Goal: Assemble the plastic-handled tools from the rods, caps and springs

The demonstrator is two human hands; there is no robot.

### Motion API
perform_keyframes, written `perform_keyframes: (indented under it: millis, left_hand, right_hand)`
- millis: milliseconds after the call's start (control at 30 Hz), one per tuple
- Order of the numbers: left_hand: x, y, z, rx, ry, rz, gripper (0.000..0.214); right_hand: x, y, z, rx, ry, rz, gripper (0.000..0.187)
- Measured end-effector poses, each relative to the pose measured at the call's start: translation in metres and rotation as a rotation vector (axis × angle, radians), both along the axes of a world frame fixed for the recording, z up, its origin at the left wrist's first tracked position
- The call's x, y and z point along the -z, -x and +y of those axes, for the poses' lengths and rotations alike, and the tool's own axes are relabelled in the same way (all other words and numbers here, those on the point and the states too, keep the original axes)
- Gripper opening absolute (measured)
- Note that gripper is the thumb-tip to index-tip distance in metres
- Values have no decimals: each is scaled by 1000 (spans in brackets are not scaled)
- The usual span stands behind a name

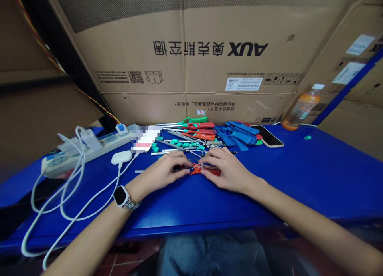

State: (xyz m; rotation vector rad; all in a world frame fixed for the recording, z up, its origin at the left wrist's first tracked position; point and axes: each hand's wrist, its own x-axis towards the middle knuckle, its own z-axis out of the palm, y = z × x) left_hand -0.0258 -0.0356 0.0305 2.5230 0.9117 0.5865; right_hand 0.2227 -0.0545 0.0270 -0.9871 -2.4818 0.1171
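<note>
Between my two hands lies an opened red stick-lighter casing (196, 170), low over the blue table. My left hand (167, 170) pinches its left part, and a metal tube (139, 171) sticks out on that side. With fingers bent, my right hand (226, 170) grips the right part, where a clear reddish piece shows; a thin white wire runs across the middle. Just beyond my fingers are teal caps (176, 143) and loose metal tubes. Behind them rest red lighters (200, 134), a green lighter (196, 120) and a pile of blue casings (242, 133).
A white power strip (98, 148) with looping white cables (80, 180) and a white case (121, 157) occupies the left. At right are a phone (267, 136) and an orange drink bottle (302, 107). A large cardboard sheet (185, 64) stands along the back.
</note>
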Motion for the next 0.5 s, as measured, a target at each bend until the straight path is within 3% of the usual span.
perform_keyframes:
  millis: [233,500]
  left_hand:
    - [-3,28,6,-148,75,160,29]
    - [-6,20,2,-153,-8,203,18]
  right_hand:
    - [2,10,13,-43,18,-80,20]
    - [1,19,18,-66,4,-160,18]
